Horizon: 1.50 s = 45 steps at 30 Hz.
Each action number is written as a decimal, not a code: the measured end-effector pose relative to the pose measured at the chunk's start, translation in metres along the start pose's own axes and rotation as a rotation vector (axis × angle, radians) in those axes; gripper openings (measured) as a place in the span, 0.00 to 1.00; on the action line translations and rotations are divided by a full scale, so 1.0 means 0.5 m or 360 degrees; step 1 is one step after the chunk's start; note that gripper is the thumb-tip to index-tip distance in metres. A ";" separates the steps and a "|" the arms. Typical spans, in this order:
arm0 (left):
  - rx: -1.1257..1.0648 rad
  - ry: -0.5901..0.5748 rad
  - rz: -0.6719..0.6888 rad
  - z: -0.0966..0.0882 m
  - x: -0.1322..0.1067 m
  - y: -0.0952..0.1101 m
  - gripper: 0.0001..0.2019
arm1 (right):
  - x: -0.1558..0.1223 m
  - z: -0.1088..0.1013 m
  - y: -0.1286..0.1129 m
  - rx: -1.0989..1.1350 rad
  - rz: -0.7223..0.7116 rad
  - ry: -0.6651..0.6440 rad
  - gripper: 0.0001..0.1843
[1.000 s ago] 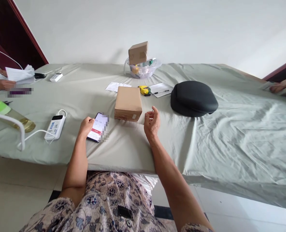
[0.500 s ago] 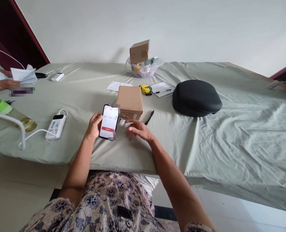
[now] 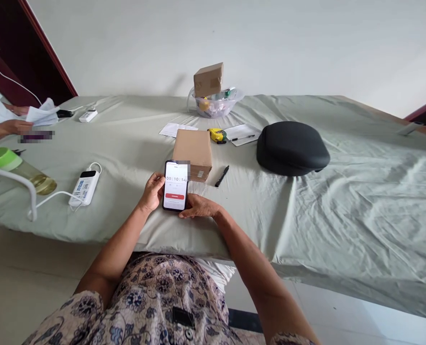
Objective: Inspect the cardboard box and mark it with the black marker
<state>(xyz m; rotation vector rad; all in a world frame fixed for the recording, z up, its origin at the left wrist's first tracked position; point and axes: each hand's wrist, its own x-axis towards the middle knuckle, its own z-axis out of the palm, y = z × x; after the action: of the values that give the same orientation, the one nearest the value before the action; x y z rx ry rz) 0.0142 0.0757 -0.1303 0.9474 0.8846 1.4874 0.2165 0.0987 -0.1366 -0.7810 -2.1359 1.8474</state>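
**Bilaterally flanked phone [image 3: 174, 188]**

The left hand [image 3: 152, 192] is pinching the phone along its left edge, thumb toward the screen side. The right hand [image 3: 199, 206] is meeting the lower right corner, its fingers partly hidden; whether they are pressing together cannot be told. The phone is lying between both hands, screen facing the wearer, overlapping the near side of a cardboard box [image 3: 193, 145] in view.

Glossy phone [image 3: 174, 191], matt cardboard box [image 3: 192, 144], wrinkled cloth [image 3: 324, 220]
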 end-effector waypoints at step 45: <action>0.1589 0.0726 0.0340 -0.095 0.022 0.099 0.23 | -0.023 -0.109 0.043 0.0274 -0.0402 0.2101 0.26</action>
<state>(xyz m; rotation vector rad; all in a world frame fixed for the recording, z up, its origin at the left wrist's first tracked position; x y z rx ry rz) -0.0495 0.0800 -0.1032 1.4576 2.0113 1.4454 0.2582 0.1407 -0.1448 -1.1415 -1.1072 0.8560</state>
